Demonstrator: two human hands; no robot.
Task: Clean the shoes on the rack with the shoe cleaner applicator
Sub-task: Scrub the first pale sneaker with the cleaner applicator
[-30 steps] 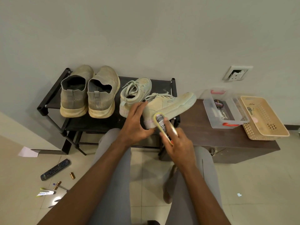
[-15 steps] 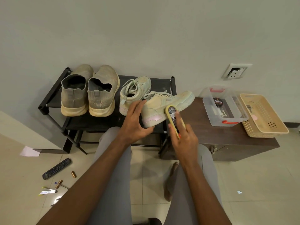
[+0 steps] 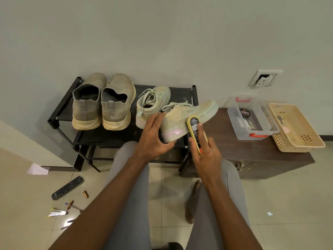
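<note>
Slightly lower applicator (image 3: 195, 131) than before

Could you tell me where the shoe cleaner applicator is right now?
Centre-right of the head view: the right hand grips the applicator, its top against the side of the sneaker held by the left hand.

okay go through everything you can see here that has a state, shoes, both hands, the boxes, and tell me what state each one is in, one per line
Left hand: holding the laced sneaker's heel.
Right hand: gripping the yellow applicator.
Yellow applicator: tip against the sneaker's side.
Laced sneaker: tilted, toe out past the rack.
Second laced sneaker: standing on the rack, laces loose.
Slip-on pair: upright, dirty.
Clear box: lidless, polish tin inside.
Beige basket: open-topped.
</note>
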